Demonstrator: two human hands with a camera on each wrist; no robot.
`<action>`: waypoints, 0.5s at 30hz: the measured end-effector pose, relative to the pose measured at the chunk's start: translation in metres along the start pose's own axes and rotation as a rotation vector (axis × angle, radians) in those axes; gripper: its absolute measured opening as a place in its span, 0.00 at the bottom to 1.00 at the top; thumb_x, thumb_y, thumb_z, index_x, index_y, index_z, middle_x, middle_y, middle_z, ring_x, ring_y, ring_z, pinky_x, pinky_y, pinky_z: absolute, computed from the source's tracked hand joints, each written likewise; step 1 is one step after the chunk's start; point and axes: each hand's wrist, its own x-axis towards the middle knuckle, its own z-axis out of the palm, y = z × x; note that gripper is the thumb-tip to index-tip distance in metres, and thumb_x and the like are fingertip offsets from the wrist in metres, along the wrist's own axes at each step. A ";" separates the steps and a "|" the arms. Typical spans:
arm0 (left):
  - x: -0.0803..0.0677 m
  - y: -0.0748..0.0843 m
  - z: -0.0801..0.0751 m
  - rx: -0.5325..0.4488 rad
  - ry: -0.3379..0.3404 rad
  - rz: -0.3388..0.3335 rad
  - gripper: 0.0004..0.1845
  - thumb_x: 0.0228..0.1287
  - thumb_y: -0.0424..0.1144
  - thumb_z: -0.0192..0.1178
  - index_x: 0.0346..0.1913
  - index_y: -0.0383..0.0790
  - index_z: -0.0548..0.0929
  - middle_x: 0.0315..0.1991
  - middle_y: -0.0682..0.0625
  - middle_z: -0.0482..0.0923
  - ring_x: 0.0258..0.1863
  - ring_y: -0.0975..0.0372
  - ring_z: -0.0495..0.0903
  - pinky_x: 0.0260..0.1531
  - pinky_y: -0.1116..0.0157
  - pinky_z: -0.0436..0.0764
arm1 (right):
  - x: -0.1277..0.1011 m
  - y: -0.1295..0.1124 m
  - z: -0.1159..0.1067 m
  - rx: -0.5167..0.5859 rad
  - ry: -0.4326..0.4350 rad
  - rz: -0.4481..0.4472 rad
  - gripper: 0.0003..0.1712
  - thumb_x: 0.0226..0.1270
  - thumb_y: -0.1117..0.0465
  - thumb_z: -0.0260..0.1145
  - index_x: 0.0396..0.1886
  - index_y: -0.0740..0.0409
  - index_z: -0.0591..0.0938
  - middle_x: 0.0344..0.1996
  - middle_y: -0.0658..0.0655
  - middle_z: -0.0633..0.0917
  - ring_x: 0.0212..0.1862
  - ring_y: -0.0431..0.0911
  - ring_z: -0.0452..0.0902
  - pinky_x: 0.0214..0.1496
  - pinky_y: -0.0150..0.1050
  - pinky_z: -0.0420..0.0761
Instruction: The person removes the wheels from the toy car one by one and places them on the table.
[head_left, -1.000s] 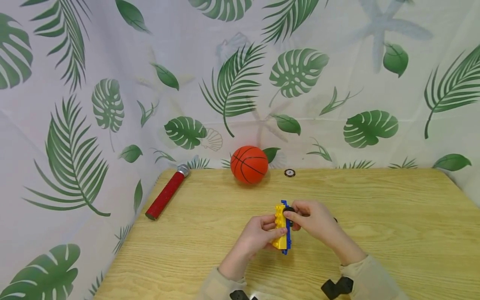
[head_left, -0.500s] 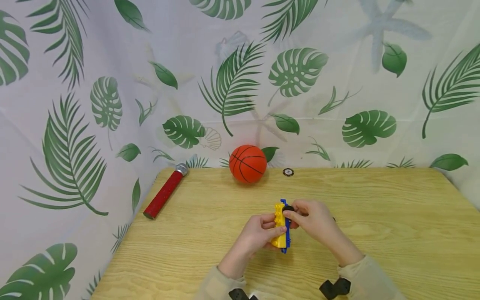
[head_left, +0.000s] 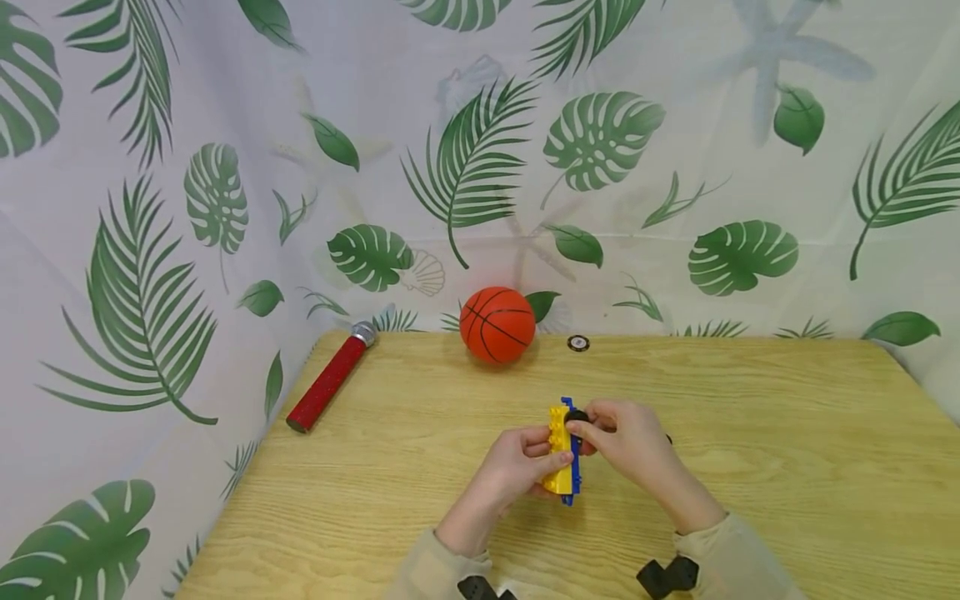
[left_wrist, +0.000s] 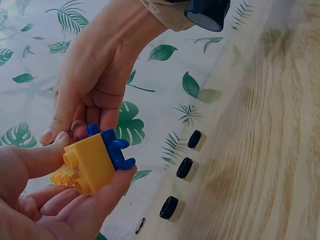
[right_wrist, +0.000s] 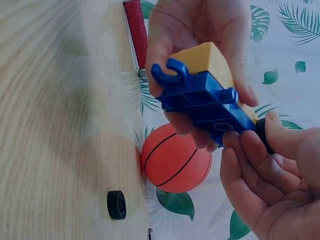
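Note:
My left hand (head_left: 510, 471) grips a toy car body (head_left: 558, 482) of yellow studded block on a blue base, held upright on end over the table. In the right wrist view the blue base (right_wrist: 200, 102) shows its underside, with a hook at the near end and a short axle peg on the side. My right hand (head_left: 630, 437) pinches a black wheel (right_wrist: 262, 135) between thumb and fingers, against the far end of the body's side. The axle behind that wheel is hidden. Three loose black wheels, one of them nearest the chip (left_wrist: 169, 207), stand on the table in the left wrist view.
An orange toy basketball (head_left: 498, 325) sits at the table's back edge, with a round poker chip (head_left: 578, 343) to its right. A red microphone (head_left: 330, 379) lies along the left edge. A leaf-patterned cloth (head_left: 465, 167) hangs behind the wooden table (head_left: 787, 433).
The head view has shifted slightly. Both hands keep nearly the same pose, with the wheel still pinched against the toy car body.

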 end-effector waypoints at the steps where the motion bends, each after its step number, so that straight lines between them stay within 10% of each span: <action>1: 0.000 0.000 0.000 0.001 0.000 0.001 0.24 0.69 0.36 0.62 0.65 0.34 0.76 0.55 0.42 0.84 0.44 0.56 0.87 0.35 0.56 0.88 | 0.000 0.001 0.000 0.001 0.002 -0.001 0.15 0.69 0.52 0.66 0.23 0.52 0.79 0.16 0.46 0.82 0.21 0.40 0.69 0.22 0.31 0.63; 15: 0.001 0.001 0.004 0.025 0.049 -0.027 0.27 0.67 0.38 0.63 0.67 0.34 0.74 0.56 0.42 0.83 0.47 0.53 0.86 0.34 0.56 0.88 | 0.000 0.003 0.001 -0.003 0.033 -0.021 0.13 0.68 0.54 0.68 0.24 0.53 0.80 0.16 0.46 0.82 0.21 0.38 0.72 0.20 0.30 0.63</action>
